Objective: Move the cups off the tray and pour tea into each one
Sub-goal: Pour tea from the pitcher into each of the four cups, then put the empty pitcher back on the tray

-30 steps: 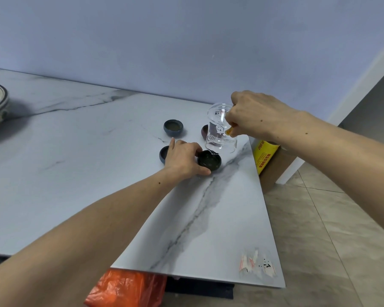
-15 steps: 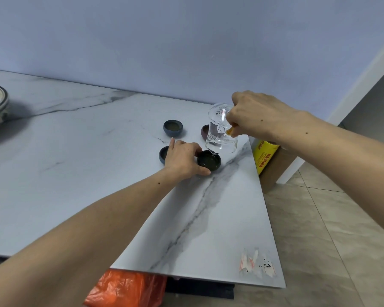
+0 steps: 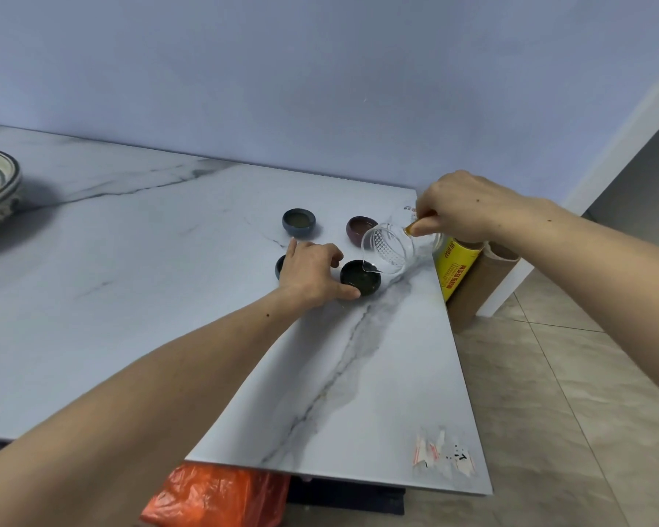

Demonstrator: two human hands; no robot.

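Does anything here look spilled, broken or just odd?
No spill shows. The one oddity is a patch of torn sticker scraps stuck to the marble table near its front right corner. The glass pitcher is tipped steeply, but only for pouring.

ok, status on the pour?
Right hand grips glass pitcher, tipped steeply, spout over black cup. Left hand steadies that cup. Blue cup, maroon cup stand apart. Nothing blocking.

The right hand [image 3: 468, 207] now tips the glass pitcher [image 3: 390, 251] far over, nearly on its side, its spout low over the black cup [image 3: 360, 277] rim.
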